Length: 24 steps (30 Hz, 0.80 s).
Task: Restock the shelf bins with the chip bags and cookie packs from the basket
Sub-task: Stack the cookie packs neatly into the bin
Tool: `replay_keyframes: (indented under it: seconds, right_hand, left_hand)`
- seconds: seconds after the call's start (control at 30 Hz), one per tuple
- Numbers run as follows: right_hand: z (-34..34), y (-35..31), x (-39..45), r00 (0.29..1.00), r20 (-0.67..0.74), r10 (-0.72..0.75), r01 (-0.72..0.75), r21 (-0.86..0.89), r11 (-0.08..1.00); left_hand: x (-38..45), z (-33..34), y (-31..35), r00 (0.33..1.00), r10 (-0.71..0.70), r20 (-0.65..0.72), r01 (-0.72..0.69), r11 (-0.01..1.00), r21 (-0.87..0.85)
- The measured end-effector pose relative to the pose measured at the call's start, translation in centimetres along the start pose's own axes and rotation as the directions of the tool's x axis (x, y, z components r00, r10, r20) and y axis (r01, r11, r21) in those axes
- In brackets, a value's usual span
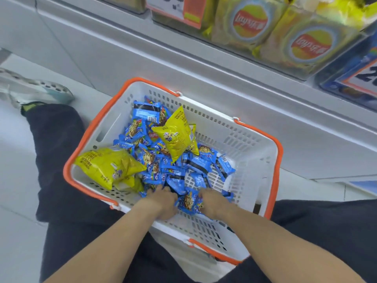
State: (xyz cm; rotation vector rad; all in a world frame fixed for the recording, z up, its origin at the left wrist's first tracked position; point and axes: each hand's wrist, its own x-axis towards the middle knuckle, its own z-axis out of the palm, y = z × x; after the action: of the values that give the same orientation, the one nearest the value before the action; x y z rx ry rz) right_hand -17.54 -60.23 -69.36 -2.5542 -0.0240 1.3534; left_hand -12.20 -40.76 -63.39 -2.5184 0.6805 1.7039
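A white basket (251, 144) with orange handles sits on the floor between my knees. It holds several blue cookie packs (163, 168) and yellow chip bags, one at the left wall (106, 166) and one propped on top (175, 135). My left hand (163, 201) and my right hand (212, 203) are both down in the near end of the pile, fingers curled into the blue cookie packs and gathering a bunch (189, 203) between them. The fingertips are buried under the packs.
The shelf unit's grey base (183, 64) rises just behind the basket. Clear bins with yellow chip bags (285, 37) and an orange price tag (179, 9) hang above. A bin of blue packs (355, 78) is at the right. My legs flank the basket.
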Motion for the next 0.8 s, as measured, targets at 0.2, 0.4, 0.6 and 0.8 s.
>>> replay_keyframes:
  seconds: [0.2, 0.4, 0.6, 0.8]
  right_hand:
    - [0.3, -0.8, 1.1, 0.993, -0.072, 0.093, -0.094, -0.016, 0.995]
    - [-2.2, -1.5, 0.4, 0.989, 0.116, 0.097, -0.068, -0.233, 0.970]
    - [-9.0, -3.0, -3.5, 0.990, 0.142, -0.008, 0.032, -0.168, 0.985]
    - [-16.8, -2.4, -9.3, 0.977, -0.154, -0.146, 0.181, 0.246, 0.952]
  left_hand:
    - [0.0, -0.3, -0.1, 1.000, 0.009, 0.013, -0.009, 1.000, -0.018]
    - [0.2, -0.7, -0.1, 1.000, 0.004, -0.004, -0.005, 0.985, -0.172]
    - [-1.2, -2.8, -0.4, 0.985, 0.015, -0.173, -0.091, 0.894, -0.438]
    - [-4.8, -7.7, 2.4, 0.931, 0.055, -0.361, -0.350, 0.415, -0.840]
